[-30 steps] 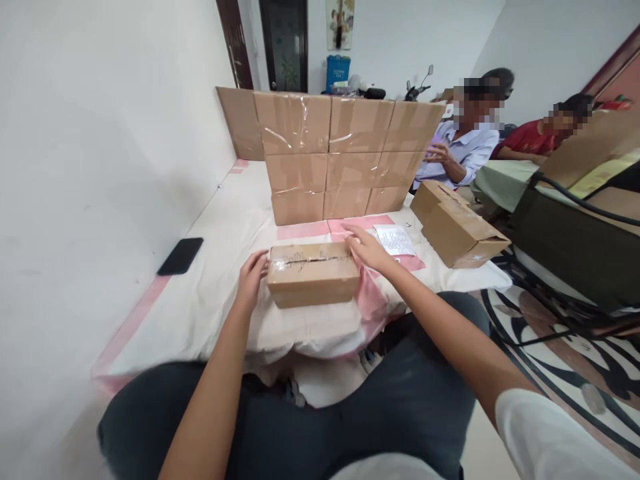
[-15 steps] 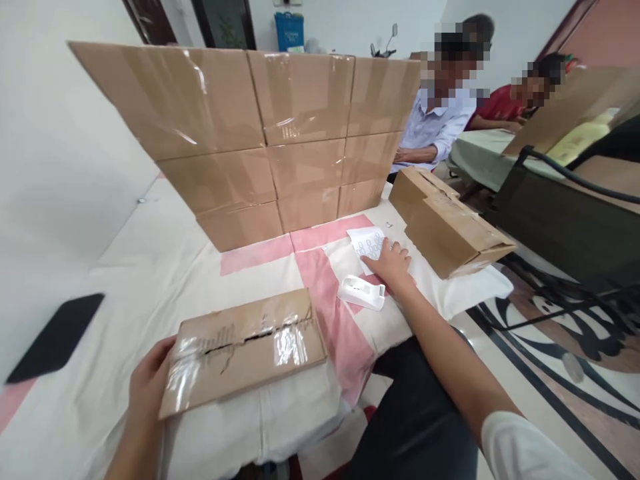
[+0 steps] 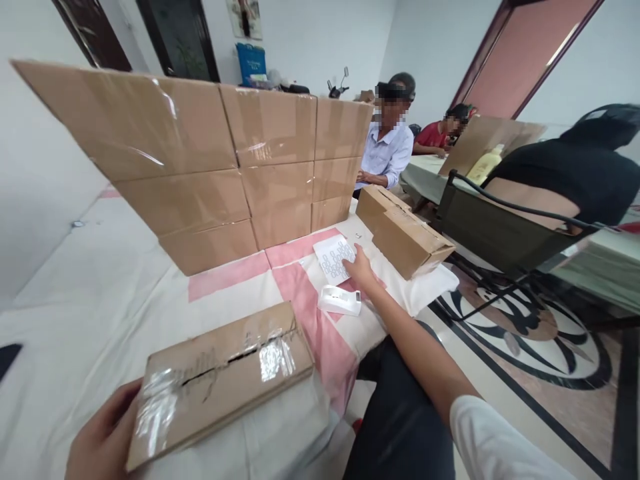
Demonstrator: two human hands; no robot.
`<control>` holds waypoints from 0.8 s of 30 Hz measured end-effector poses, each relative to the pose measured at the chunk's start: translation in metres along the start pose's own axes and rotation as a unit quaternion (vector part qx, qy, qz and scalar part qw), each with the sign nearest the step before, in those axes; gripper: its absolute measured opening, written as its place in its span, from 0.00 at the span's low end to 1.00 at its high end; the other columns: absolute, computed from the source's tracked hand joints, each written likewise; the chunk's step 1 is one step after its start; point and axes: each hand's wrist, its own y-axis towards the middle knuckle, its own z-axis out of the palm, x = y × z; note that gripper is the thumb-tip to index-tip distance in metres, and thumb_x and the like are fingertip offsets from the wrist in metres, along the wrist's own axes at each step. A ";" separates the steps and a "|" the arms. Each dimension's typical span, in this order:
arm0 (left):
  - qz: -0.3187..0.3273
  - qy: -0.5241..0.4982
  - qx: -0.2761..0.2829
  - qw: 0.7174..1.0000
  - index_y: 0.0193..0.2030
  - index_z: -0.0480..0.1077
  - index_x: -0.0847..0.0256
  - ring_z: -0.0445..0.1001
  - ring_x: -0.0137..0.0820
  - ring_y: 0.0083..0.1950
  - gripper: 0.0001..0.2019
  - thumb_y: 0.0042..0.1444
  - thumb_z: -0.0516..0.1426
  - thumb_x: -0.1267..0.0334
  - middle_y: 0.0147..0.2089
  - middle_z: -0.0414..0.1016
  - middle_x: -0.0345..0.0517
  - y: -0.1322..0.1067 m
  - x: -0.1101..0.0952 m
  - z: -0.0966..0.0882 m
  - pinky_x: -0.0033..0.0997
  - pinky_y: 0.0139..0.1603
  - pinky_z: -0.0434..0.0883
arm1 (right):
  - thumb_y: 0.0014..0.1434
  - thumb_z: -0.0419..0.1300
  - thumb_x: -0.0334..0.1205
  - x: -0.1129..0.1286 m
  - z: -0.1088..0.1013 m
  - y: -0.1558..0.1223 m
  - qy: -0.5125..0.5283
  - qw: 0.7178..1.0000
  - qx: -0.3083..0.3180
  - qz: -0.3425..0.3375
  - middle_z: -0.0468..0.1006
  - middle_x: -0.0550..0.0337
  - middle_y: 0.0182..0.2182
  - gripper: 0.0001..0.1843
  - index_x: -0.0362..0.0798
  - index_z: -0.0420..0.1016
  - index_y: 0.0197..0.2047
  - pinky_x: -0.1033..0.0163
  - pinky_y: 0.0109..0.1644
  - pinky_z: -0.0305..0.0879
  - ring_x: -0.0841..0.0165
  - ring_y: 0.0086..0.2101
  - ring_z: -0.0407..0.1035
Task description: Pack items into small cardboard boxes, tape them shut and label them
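On the near side of the cloth-covered counter [image 3: 233,303]: the taped box [image 3: 220,383] lies flat, seam side up, nearer the wearer than the stacked boxes [image 3: 275,187].
Left hand [image 3: 103,433]: at the box's left end, fingers bent against it and partly hidden; how firmly they grasp, I cannot tell.
Right hand [image 3: 361,267]: reaches the right edge of the printed sheet [image 3: 333,260], thumb over the paper; whether the fingers pinch it cannot be told.
Split seam [image 3: 235,357]: a ragged gap between patches of clear tape; squeezing or lifting by one end could tear it wider.
Box by the near edge: a push toward the lap might slide it off, and a drag on the loose cloth [image 3: 150,300] could shift everything.
Sheet: thin, so pulling at one side may crease or rip it.
White dispenser [image 3: 337,301]: sits just beside the sheet; a low sweep of the right hand could knock it.
Box's long axis: slants from the left hand up and away to the right, the seam along it.
Sheet's direction: print faces up; partly covered, so its long axis is unsure.
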 end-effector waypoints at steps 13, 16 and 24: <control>0.078 -0.151 -0.158 0.973 0.42 0.76 0.57 0.75 0.33 0.39 0.16 0.56 0.60 0.47 0.35 0.77 0.40 -0.050 -0.084 -0.034 0.34 0.44 0.73 | 0.45 0.61 0.34 0.090 -0.037 -0.044 0.316 0.941 0.118 -0.021 0.80 0.56 0.29 0.14 0.46 0.73 0.38 0.58 0.36 0.74 0.61 0.31 0.76; 0.235 -0.092 -0.262 0.932 0.39 0.75 0.58 0.75 0.31 0.38 0.09 0.61 0.58 0.55 0.34 0.76 0.40 -0.080 -0.137 -0.023 0.32 0.44 0.71 | 0.47 0.63 0.37 0.125 -0.043 -0.063 0.369 0.912 0.149 -0.100 0.81 0.59 0.33 0.15 0.48 0.73 0.41 0.59 0.37 0.73 0.63 0.32 0.76; 0.543 0.184 -0.198 0.795 0.57 0.70 0.57 0.72 0.46 0.61 0.17 0.61 0.60 0.62 0.58 0.75 0.55 -0.099 -0.254 0.071 0.48 0.59 0.69 | 0.51 0.68 0.46 0.118 -0.031 -0.126 0.402 0.852 0.264 -0.205 0.80 0.59 0.32 0.16 0.48 0.73 0.39 0.62 0.34 0.69 0.65 0.30 0.73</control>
